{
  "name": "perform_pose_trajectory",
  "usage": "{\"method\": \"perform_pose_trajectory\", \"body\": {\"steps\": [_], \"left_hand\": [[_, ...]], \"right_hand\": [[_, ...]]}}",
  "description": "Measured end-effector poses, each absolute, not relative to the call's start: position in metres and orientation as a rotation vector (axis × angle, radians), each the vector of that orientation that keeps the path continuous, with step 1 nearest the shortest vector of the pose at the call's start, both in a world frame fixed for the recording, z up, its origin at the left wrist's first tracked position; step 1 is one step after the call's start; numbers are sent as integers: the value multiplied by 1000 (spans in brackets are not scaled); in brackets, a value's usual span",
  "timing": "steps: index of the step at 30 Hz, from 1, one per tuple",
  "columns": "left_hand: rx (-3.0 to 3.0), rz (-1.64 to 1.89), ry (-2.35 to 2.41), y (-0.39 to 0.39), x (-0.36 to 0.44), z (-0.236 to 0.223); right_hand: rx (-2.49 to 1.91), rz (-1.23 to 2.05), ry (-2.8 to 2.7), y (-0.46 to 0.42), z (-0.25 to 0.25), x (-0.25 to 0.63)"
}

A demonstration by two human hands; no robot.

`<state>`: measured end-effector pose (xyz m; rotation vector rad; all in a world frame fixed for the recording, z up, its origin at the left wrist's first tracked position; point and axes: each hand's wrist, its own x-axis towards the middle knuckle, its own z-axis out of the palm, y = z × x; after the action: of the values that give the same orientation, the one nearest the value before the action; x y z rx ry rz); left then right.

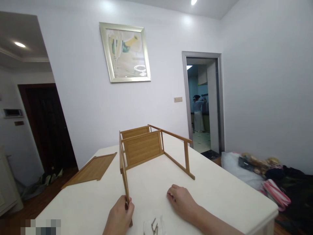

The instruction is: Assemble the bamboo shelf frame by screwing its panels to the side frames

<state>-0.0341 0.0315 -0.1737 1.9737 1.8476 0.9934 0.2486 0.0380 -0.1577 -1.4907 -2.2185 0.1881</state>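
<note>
A wooden shelf frame [186, 156] lies on its side on the white table [171, 169], with two brown shelf panels [144, 148] standing upright between its side rails. My left hand [119, 213] is closed around the near end of the left side frame. To the right, my right hand [182, 200] hovers over or rests on the tabletop with its fingers curled in; whatever they hold, if anything, is hidden. Between my hands, at the bottom edge of the view, several metal screws [154, 227] lie on a small clear plastic bag.
Flat on the table's left side is a loose wooden panel [91, 168]. Bags and clothes [259, 173] are piled beyond the right edge. A person [199, 112] stands in the room through the doorway. A framed picture [146, 52] hangs on the wall.
</note>
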Motion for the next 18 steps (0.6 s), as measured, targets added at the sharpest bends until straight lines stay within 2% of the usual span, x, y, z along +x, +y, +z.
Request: {"method": "perform_pose_trajectory", "body": {"steps": [10,14,18], "left_hand": [[1944,1023,1872,39,-40,-185],[1932,949,1948,42,-43,-187],[1992,838,1917,45,-45,-185]], "right_hand": [[-1556,-50,-1456,70,-150,306],[-1637,-82,-1379,88,-150,329],[-1684,71,-1510,103,-155,342]]}}
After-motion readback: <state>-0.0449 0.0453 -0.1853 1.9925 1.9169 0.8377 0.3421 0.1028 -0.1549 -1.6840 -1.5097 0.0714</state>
